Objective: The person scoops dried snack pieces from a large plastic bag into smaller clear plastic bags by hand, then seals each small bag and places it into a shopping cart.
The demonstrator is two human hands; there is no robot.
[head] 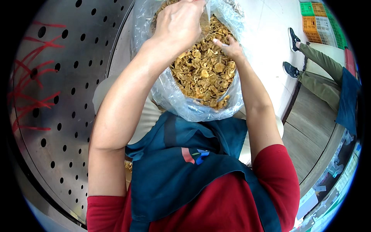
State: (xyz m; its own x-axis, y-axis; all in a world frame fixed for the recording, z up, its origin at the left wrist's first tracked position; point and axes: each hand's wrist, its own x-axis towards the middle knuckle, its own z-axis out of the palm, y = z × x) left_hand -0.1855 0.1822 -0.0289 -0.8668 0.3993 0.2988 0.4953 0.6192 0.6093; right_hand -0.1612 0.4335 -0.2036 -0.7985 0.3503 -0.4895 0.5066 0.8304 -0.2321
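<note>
A large clear plastic bag (188, 107) stands wide-mouthed before me, full of dried yellow-brown slices (203, 72) of some plant food. My left hand (179, 24) is over the bag's far left part, its fingers closed on a piece of clear plastic (206, 23). Slices show through or behind that plastic; whether it is a separate small bag, I cannot tell. At the right side of the opening, my right hand (232, 48) hovers low over the slices or touches them, fingers apart, with nothing seen in it. Its fingertips are partly blurred.
Along the left runs a metal panel (66, 116) with round holes and red strokes. A person's legs (321, 63) in dark shoes extend in from the right, beside a wooden surface (307, 139). Stacked plastic crates (318, 23) stand at the far right. Pale floor (269, 37) lies right of the bag.
</note>
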